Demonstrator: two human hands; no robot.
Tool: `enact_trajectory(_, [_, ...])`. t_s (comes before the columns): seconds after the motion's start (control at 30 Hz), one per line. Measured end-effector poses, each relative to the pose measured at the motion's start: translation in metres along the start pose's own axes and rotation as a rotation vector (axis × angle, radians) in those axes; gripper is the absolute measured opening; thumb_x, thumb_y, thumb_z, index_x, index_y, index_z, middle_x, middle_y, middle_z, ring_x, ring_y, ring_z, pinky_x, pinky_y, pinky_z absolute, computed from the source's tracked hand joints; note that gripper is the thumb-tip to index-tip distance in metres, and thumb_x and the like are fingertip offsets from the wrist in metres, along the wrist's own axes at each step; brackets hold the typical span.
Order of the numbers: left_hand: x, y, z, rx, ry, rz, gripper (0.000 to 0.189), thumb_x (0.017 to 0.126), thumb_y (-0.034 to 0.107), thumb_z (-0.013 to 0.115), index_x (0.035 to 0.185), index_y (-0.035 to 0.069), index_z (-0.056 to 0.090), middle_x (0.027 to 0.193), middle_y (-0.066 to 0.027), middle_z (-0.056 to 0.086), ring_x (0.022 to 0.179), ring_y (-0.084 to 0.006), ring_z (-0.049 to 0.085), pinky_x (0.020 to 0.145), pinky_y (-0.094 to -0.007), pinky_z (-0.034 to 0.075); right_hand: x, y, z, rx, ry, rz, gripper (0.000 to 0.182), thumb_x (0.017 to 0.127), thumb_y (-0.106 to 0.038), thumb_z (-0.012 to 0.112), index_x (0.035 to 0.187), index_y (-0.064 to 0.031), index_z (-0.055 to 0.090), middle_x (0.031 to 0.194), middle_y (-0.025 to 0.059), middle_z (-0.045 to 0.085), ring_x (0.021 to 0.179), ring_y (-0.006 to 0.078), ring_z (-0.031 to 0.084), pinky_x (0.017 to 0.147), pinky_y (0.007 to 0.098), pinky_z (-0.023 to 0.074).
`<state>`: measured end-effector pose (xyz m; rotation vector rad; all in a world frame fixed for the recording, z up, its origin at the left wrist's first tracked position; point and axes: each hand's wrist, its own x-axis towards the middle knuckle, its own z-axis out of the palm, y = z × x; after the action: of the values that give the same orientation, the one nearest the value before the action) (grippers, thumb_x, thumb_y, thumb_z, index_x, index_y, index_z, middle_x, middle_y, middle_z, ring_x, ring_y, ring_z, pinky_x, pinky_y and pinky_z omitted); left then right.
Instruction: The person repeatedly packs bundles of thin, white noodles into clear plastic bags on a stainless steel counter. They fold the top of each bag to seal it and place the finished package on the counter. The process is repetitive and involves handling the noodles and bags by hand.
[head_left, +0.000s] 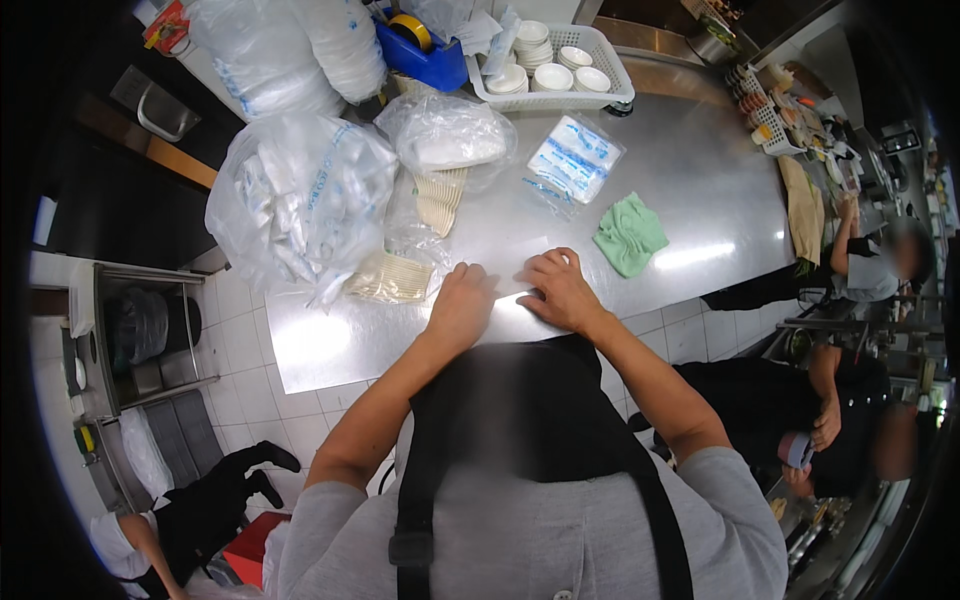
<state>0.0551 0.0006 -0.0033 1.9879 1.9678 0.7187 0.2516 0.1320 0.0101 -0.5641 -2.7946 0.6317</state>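
My left hand (463, 304) rests with curled fingers at the near edge of the steel table (420, 337). To its right is my right hand (557, 289), fingers bent and turned toward the left one. Between them lies a faint, thin translucent sheet (517, 261), perhaps plastic; whether the fingers pinch it is hidden. Just left of my left hand is a clear sleeve of stacked beige ridged items (394, 277). A crumpled green cloth (631, 234) lies to the right of my right hand. Beyond it sits a clear pack of white and blue sachets (576, 159).
A large plastic bag of white packets (307, 195) fills the table's left. Behind stand a blue tape dispenser (424, 56) and a white basket (551, 101) of small bowls. Co-workers (874, 259) stand along the right; another person (195, 517) is at lower left.
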Motion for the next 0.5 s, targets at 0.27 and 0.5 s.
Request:
enact_trajectory(0.27, [-0.001, 0.010, -0.015, -0.031, 0.013, 0.026, 0.031, 0.086, 0.009, 0.077, 0.116, 0.001, 0.075, 0.107, -0.0109, 0.065, 0.101, -0.0314, 0.061, 0.091, -0.0423, 0.052, 0.006, 0.010, 0.003, -0.055, -0.028, -0.073, 0.023, 0.088, -0.025, 0.077, 0.109, -0.0159, 0.074, 0.109, -0.0007, 0.066, 0.115, 0.0219, 0.057, 0.113, 0.0488, 0.0329])
enact_trajectory(0.5, [-0.009, 0.003, 0.011, 0.029, 0.057, 0.017, 0.030, 0.087, 0.007, 0.075, 0.115, -0.001, 0.074, 0.106, -0.0116, 0.065, 0.100, -0.0306, 0.062, 0.088, -0.0413, 0.055, 0.004, 0.023, 0.002, -0.041, -0.033, -0.089, 0.021, 0.094, -0.025, 0.073, 0.112, -0.0159, 0.076, 0.112, -0.0006, 0.071, 0.116, 0.0213, 0.060, 0.113, 0.0473, 0.0337])
